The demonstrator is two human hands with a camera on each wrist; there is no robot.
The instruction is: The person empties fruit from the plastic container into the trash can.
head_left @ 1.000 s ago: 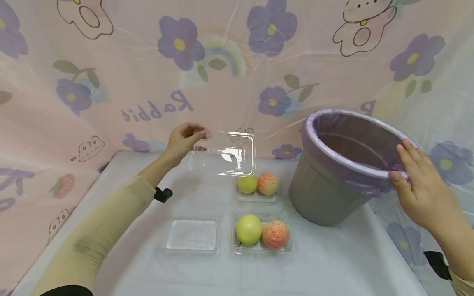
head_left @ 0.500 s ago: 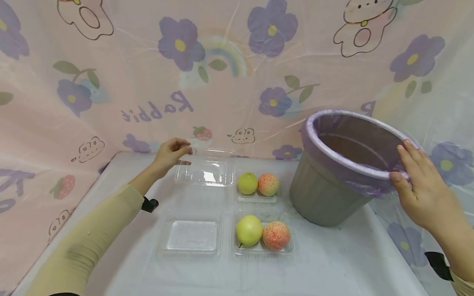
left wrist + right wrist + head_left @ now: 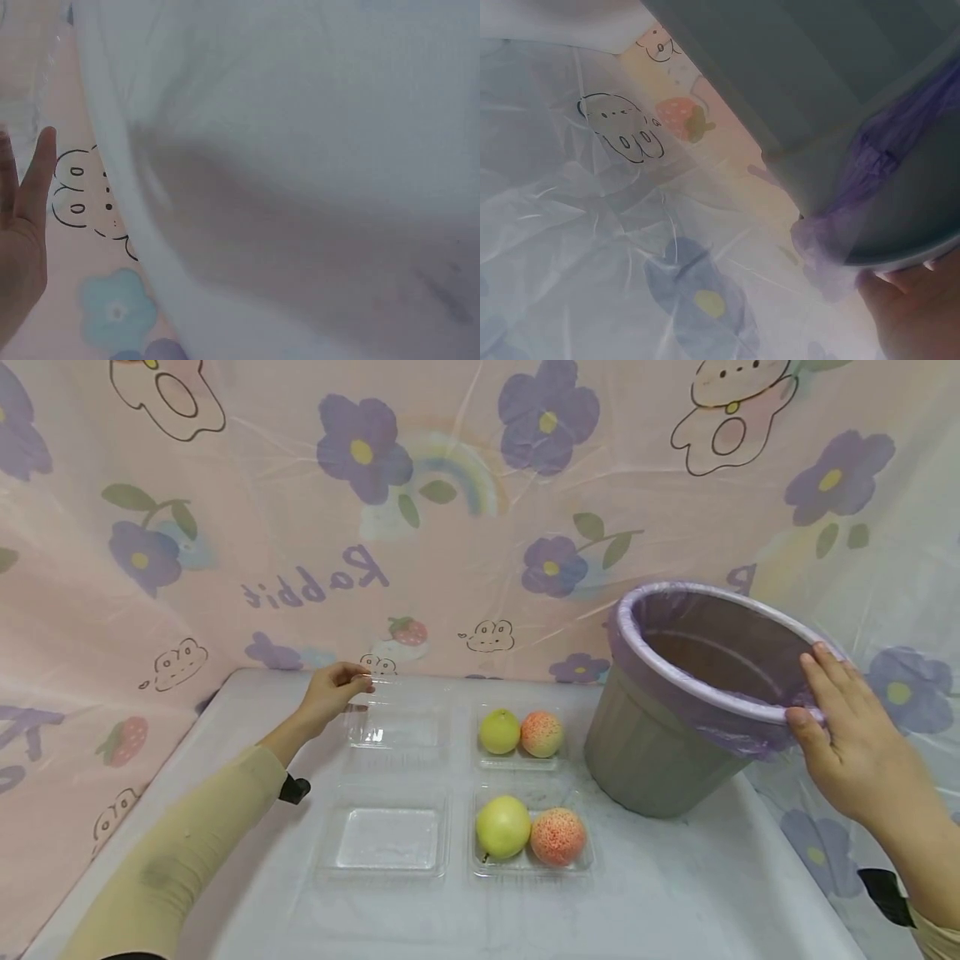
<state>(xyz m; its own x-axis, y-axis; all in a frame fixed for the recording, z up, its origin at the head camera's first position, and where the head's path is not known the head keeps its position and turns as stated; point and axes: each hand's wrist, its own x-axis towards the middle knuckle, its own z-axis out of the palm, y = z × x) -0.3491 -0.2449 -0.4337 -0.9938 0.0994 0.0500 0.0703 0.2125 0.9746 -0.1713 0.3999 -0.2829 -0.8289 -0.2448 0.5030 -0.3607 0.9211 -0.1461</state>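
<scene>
My left hand point(image 3: 330, 695) pinches the left back edge of a clear plastic container point(image 3: 397, 727) low over the back of the table; whether it touches the cloth, I cannot tell. Closer to me lies a similar clear container point(image 3: 386, 837). Right of these, two clear trays each hold a yellow-green pear and a speckled peach: pear point(image 3: 503, 827) and peach point(image 3: 557, 836) in front, pear point(image 3: 499, 731) and peach point(image 3: 542, 733) behind. My right hand point(image 3: 870, 747) holds the right rim of a grey trash bin point(image 3: 648, 752) with a purple liner point(image 3: 720, 718); its fingertips lie over the rim.
A white cloth point(image 3: 360, 918) covers the table. Behind it and along the sides hangs a pink curtain point(image 3: 450, 568) printed with flowers and rabbits. The bin stands at the table's right side, near the fruit trays.
My left hand has lowered the clear container from the air, down and to the left, behind the front container. The right hand and the bin have stayed in place.
</scene>
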